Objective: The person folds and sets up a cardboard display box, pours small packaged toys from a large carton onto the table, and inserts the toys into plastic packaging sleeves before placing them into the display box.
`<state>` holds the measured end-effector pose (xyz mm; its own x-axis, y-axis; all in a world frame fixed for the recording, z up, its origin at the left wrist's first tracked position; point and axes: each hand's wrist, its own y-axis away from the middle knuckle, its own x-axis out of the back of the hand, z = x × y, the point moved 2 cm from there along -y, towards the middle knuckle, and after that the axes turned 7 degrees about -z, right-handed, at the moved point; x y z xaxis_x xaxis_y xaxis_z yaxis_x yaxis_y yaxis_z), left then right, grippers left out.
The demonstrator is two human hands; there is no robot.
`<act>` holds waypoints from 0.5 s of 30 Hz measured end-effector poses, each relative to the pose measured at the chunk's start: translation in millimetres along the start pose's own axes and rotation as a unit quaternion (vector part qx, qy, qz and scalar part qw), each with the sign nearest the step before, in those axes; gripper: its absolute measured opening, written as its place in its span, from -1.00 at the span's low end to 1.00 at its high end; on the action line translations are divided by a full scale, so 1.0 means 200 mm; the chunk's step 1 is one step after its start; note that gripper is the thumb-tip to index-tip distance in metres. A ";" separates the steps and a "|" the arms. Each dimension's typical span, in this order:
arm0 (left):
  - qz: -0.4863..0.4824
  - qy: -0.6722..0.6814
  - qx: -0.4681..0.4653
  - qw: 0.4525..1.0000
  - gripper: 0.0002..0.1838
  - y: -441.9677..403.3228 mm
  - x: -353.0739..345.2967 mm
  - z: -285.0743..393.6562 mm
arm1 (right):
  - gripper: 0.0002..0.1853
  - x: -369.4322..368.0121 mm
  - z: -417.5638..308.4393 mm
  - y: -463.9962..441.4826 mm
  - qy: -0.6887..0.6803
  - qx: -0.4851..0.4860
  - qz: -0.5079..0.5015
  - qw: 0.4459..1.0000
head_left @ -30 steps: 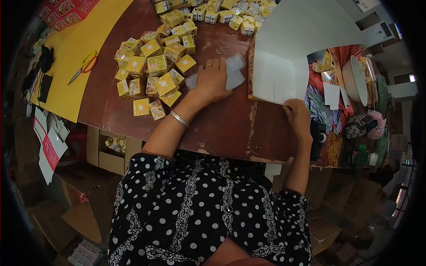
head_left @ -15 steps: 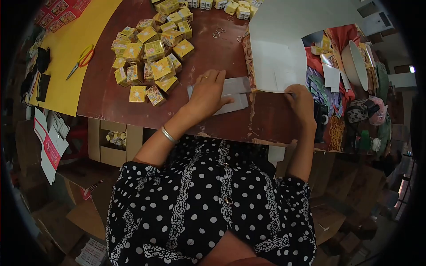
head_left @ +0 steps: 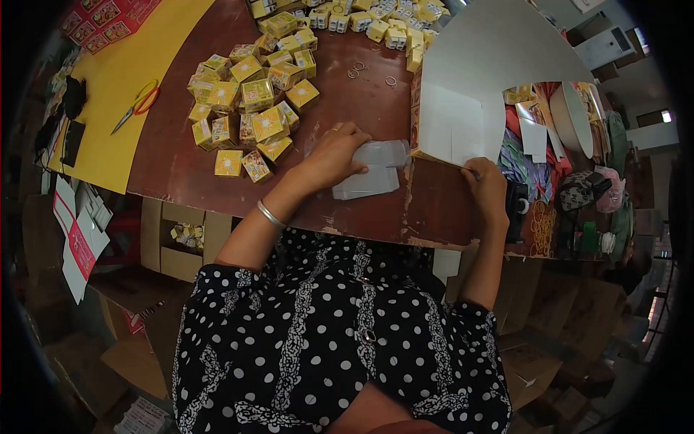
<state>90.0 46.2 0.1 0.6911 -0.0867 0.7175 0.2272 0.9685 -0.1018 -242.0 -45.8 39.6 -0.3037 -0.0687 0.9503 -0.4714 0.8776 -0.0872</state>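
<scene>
My left hand point(head_left: 334, 158) lies over a clear plastic box point(head_left: 383, 152), its thumb and fingers closed around the box's left part. Just below that is another clear plastic piece point(head_left: 366, 184), flat on the table; whether the two are joined I cannot tell. My right hand point(head_left: 487, 189) pinches the near edge of an open cardboard box point(head_left: 452, 119), white inside with printed sides. A small dark thing shows at the right fingertips, too small to name. Left of my left hand is a heap of small yellow printed boxes point(head_left: 257, 95).
Metal rings point(head_left: 391, 81) and more yellow-and-white boxes point(head_left: 395, 37) lie farther back. Orange-handled scissors point(head_left: 135, 107) rest on a yellow sheet point(head_left: 101, 141) at left. A white bowl point(head_left: 571, 121) and yellow rubber bands point(head_left: 542, 228) are at right. The brown table's point(head_left: 289, 206) near edge is worn.
The view has shifted, so the table appears a little lower. My left hand has drawn back slightly to the left, uncovering more of the lower plastic piece. My right hand stays at the cardboard box's edge.
</scene>
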 end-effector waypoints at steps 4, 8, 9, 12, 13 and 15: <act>0.002 0.015 0.057 0.998 -0.56 -0.04 0.04 -0.02 | -0.83 0.07 -0.12 -0.01 0.001 0.060 0.034 0.998; 0.061 0.102 0.076 0.990 -0.68 -0.02 0.13 0.06 | -0.78 0.16 -0.34 0.04 -0.097 0.081 0.087 0.988; 0.096 0.138 0.054 0.984 -0.69 -0.01 0.16 0.10 | -0.78 0.13 -0.37 0.05 -0.096 0.077 0.087 0.989; 0.089 0.212 0.038 0.972 -0.68 0.05 0.21 0.20 | -0.76 0.04 -0.50 0.10 -0.394 0.019 0.067 0.916; 0.084 0.212 0.038 0.973 -0.68 0.08 0.22 0.24 | -0.75 0.06 -0.59 0.11 -0.452 0.024 0.054 0.890; 0.081 0.210 -0.006 0.974 -0.65 0.13 0.23 0.33 | -0.73 0.08 -0.69 0.13 -0.509 0.028 0.042 0.859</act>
<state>82.2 82.7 76.4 0.9376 -0.0228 0.3469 0.0980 0.9747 -0.2007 -145.1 41.9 93.9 -0.8927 -0.4098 0.1876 -0.4418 0.8780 -0.1841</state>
